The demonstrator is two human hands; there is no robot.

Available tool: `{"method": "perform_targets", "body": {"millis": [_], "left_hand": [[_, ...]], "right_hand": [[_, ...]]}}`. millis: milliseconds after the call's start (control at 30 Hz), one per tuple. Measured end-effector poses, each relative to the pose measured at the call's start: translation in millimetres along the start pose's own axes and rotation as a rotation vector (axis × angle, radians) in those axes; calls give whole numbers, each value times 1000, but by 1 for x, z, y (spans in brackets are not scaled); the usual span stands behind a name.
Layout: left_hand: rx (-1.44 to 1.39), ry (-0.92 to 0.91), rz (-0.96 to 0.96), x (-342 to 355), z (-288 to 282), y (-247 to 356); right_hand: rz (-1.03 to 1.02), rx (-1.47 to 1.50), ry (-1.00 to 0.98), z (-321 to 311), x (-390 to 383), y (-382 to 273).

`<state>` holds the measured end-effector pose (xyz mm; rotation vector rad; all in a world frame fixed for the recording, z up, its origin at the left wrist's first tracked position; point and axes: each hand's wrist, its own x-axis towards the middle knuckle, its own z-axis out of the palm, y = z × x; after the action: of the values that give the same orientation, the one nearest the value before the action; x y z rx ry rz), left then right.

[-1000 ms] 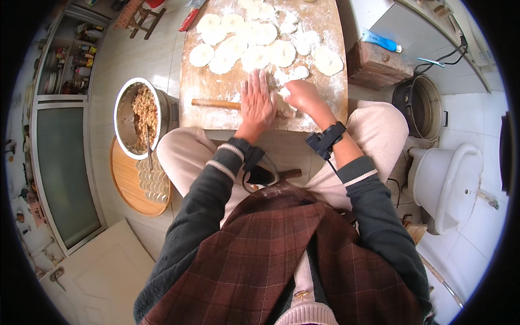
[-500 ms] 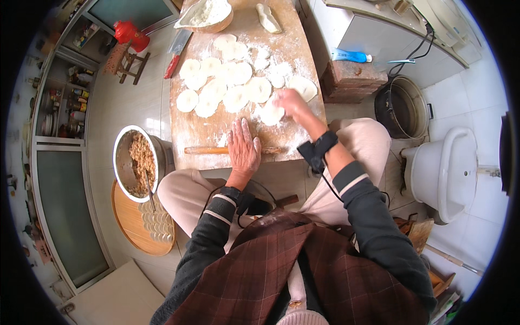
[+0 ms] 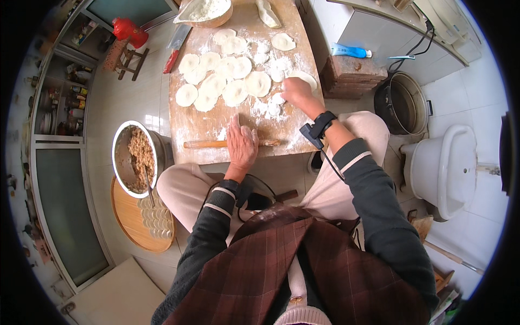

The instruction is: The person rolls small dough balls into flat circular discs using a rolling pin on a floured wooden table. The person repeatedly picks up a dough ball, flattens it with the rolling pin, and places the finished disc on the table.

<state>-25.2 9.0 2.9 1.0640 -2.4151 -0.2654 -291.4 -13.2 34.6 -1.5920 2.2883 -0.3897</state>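
Note:
My left hand [image 3: 241,142] lies over a wooden rolling pin [image 3: 206,144] at the near edge of the floured wooden board [image 3: 187,122], its fingers stretched forward. To the right, my right hand [image 3: 299,94] is closed, with a small floured lump of dough [image 3: 278,99] at its fingertips. Just beyond that hand a flat dough wrapper [image 3: 303,77] is partly covered. Several round wrappers [image 3: 235,93] overlap across the middle of the board. One separate wrapper [image 3: 283,41] lies farther back, near floury dough pieces [image 3: 261,57].
At the board's far end are a bowl of flour [image 3: 203,13], a long dough piece [image 3: 267,13] and a red-handled cleaver [image 3: 176,49]. A filling bowl [image 3: 120,162] stands left, by a round tray [image 3: 122,216] holding dumplings. Bricks [image 3: 355,76] and a pot [image 3: 401,103] are right.
A wrapper that lay by my right hand is gone from there, and one now lies farther back. My right hand has shifted slightly forward and closed at a dough lump; my left hand stays on the pin.

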Motion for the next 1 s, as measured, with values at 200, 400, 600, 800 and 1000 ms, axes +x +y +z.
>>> {"method": "perform_targets", "body": {"millis": [200,400,600,800,1000], "left_hand": [[17,88,130,7,-5,-17],[104,-2,-13,-7,-27,-60],[162,-58,-220,-3,-30,-69],[71,6,-340,28,-28,-66],[173,-21,-290,-21,-31,-86]], "right_hand": [[-133,-11,99,11,-16,-13],[-152,536,58,13,-11,-35],[-420,527,-104,79,-40,-108],[-490,373,-30,91,-41,-123],[-336,530,-54,98,-38,-128]]}}
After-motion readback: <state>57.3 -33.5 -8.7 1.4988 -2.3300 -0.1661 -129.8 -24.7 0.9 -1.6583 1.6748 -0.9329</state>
